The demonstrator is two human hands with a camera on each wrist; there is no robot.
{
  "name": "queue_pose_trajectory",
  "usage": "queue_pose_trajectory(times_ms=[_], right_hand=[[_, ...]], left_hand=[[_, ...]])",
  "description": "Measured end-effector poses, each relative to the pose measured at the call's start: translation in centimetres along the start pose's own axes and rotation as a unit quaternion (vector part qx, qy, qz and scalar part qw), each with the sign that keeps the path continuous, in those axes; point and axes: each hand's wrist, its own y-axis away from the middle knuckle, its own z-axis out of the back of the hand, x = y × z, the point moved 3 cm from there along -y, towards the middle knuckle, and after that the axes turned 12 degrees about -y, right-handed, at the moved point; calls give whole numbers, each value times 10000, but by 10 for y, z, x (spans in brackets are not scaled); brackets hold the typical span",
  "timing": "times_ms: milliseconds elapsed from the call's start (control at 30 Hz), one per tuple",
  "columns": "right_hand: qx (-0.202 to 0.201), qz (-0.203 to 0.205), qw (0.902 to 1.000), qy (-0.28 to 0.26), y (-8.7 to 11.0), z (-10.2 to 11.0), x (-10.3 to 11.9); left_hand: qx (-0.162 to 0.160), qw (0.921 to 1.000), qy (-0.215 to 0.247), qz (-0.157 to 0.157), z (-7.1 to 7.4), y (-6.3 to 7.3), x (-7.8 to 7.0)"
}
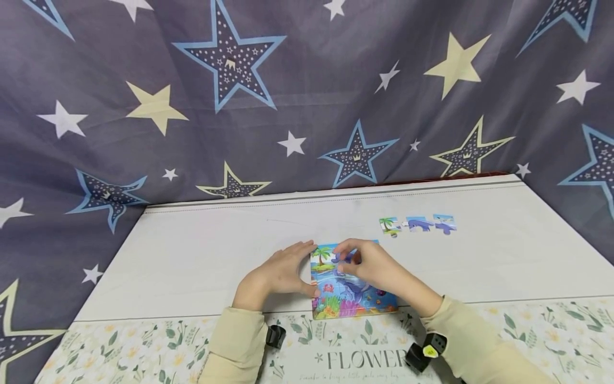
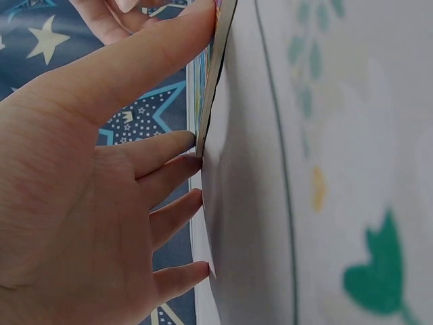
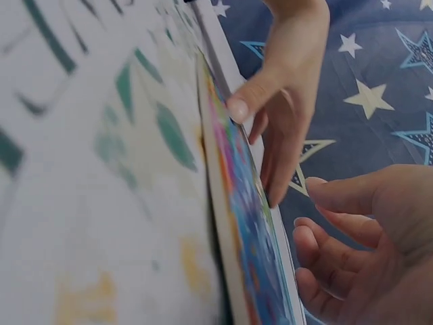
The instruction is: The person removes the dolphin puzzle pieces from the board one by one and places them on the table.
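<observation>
A colourful sea-scene jigsaw puzzle (image 1: 355, 306) lies on the table, with a palm tree, a crab and coral in its picture. My left hand (image 1: 283, 272) rests at its left side, fingers extended. The left thumb (image 2: 183, 34) lies on the puzzle's edge, while the fingertips touch the table and the upper left corner. Above the puzzle's upper part is my right hand (image 1: 369, 261), its thumb and fingers loosely bent. In the right wrist view a gap shows between the right thumb (image 3: 338, 193) and fingers, with no piece visible there.
Beyond the puzzle, to the right, lie three loose pieces: a palm tree piece (image 1: 388, 224), a purple-blue piece (image 1: 419, 224) and another (image 1: 445, 223). A floral strip (image 1: 158, 346) runs along the table's near side. A star-patterned curtain (image 1: 307, 80) hangs behind.
</observation>
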Motion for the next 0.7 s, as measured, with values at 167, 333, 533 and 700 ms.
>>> queue_pose_trajectory(times_ms=[167, 333, 533, 700], right_hand=[[60, 29, 9996, 263, 0, -9, 0], [113, -46, 9984, 561, 1, -15, 0], [175, 1, 9968, 784, 2, -19, 0], [317, 46, 9937, 1073, 2, -22, -1]], left_hand=[[-12, 10000, 9, 0, 0, 1, 1], [-13, 10000, 21, 33, 1, 2, 0], [17, 10000, 44, 66, 2, 4, -1], [13, 10000, 60, 48, 2, 4, -1]])
